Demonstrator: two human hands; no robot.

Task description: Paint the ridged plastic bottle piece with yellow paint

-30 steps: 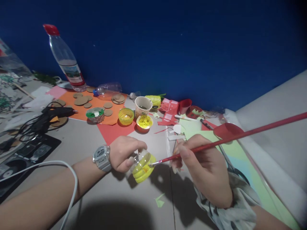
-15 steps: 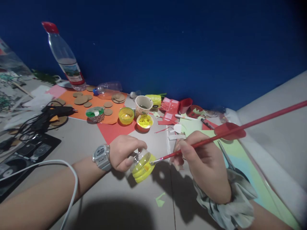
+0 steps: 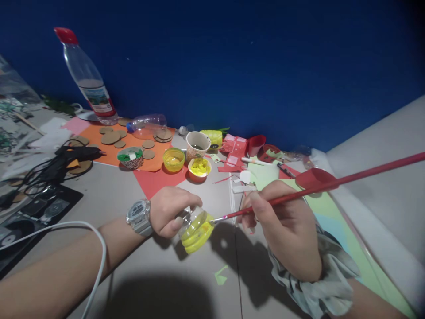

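A clear plastic bottle piece (image 3: pixel 196 231), partly coated in yellow paint, is gripped at its unpainted end by the fingers of my left hand (image 3: pixel 171 212). My right hand (image 3: pixel 282 223) pinches a red-handled paintbrush (image 3: pixel 299 193), whose tip meets the painted side of the piece. Beyond my hands stand a small cup of yellow paint (image 3: pixel 199 168), a yellow-tinted clear bowl (image 3: pixel 173 160) and a paper cup with dark liquid (image 3: pixel 198 145). A green paper scrap (image 3: pixel 221 275) lies on the table below.
At left are a glue gun (image 3: pixel 79 153) with tangled cable, a black case (image 3: pixel 43 217) and a white cord (image 3: pixel 96 232). A tall bottle (image 3: pixel 94 95), cardboard discs (image 3: pixel 111 138) and a green paint cup (image 3: pixel 131 157) stand behind. Red paper cut-outs (image 3: pixel 234 150) lie right of centre.
The brush tip has shifted slightly up and right, towards the edge of the yellow-painted piece, and the handle has tilted lower. My left hand keeps its grip, nearly still.
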